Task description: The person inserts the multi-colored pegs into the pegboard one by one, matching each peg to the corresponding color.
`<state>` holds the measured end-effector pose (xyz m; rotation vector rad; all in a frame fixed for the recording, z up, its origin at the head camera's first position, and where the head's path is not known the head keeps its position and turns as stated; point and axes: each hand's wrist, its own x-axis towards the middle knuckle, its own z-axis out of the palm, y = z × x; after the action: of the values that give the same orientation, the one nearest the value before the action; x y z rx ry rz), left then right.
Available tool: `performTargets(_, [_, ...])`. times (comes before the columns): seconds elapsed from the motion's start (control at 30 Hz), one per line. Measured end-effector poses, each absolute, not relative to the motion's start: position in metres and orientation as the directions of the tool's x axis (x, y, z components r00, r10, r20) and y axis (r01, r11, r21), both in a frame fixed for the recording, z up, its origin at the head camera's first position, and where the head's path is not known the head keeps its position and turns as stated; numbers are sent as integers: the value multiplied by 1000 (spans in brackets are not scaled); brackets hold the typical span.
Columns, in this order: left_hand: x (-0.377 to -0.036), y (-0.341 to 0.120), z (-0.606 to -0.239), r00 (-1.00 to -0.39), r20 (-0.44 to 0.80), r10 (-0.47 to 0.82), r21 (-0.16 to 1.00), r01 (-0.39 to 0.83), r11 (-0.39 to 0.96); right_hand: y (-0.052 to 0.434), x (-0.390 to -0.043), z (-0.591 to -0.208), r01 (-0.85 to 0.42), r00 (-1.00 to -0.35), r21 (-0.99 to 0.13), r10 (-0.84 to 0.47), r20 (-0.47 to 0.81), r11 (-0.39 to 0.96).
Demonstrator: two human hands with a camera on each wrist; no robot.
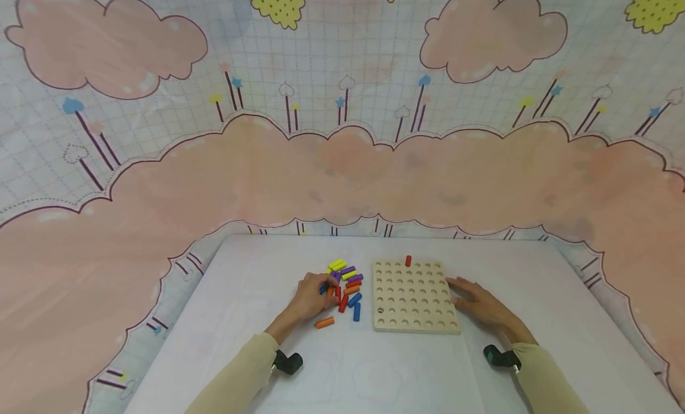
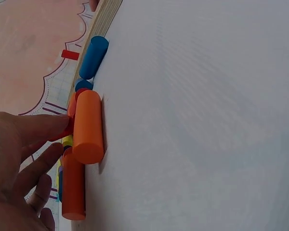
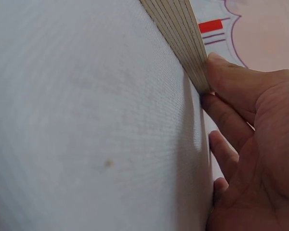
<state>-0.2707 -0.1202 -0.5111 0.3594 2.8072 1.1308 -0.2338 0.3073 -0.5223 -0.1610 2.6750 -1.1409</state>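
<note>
My left hand point(image 1: 310, 298) is over a loose pile of coloured pegs, and its thumb and forefinger pinch a red peg point(image 2: 69, 126), partly hidden by the fingers. Close to these fingers lie an orange peg point(image 2: 88, 127) and a darker orange peg point(image 2: 73, 185). To the right of the pile lies a wooden board point(image 1: 417, 329) with rows of round holes. One red peg point(image 1: 408, 261) stands upright in its far row. My right hand point(image 1: 484, 304) rests on the table with thumb and fingertips touching the board's right edge.
Yellow pegs point(image 1: 337, 264) and purple pegs point(image 1: 348, 270) lie at the back of the pile. A blue peg point(image 1: 357, 311) is near the board's left side, and an orange peg point(image 1: 324, 323) lies towards the front. A patterned cloth point(image 1: 374, 182) hangs behind the white table point(image 1: 257, 259).
</note>
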Motion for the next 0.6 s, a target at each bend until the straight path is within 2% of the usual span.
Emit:
performTargets(0.43, [-270, -122, -508, -941, -36, 337, 763, 192, 617, 307, -236, -523, -2, -967, -723, -185, -173, 691])
performTargets(0.6, [-270, -122, -506, -946, -27, 322, 780, 182, 599, 307, -234, -524, 3, -970, -721, -174, -172, 693])
